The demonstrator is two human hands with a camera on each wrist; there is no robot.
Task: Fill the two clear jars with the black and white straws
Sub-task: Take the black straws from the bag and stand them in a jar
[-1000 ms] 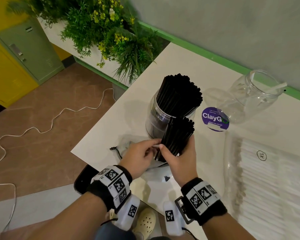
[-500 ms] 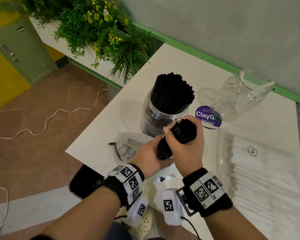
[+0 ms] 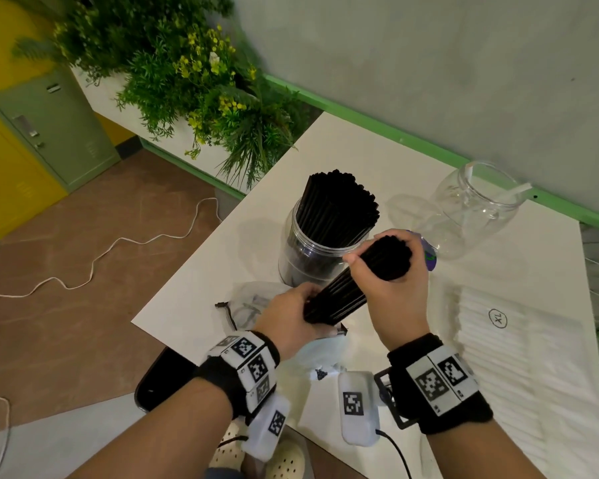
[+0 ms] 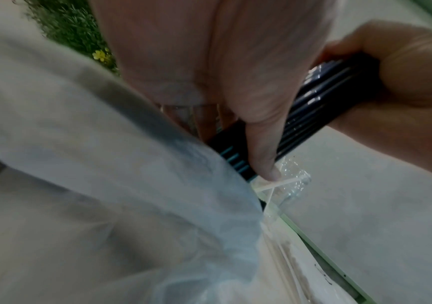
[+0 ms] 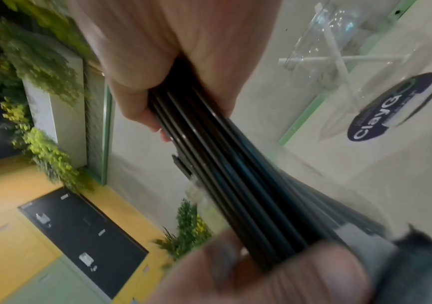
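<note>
Gripping the black straw bundle (image 3: 357,281) at both ends, right hand (image 3: 393,288) wrapped round the top, left hand (image 3: 291,318) curled at the bottom, above the table's near edge — the nearly full jar (image 3: 308,250) beside it could jam, spilling straws.

Illumination is soft, even and moderately dim indoor light; its source is out of frame. The head view is sharp at centre, with wide-angle bending of straight lines toward the edges. The table (image 3: 377,157) carries faint, diffuse shadows. The clear jar (image 3: 474,209) shows small specular highlights. The left wrist view is darker, grainy and motion-blurred; a close translucent bag (image 4: 92,185) is out of focus. The right wrist view is smeared, with the nearest fingers (image 5: 274,273) blurred.
</note>
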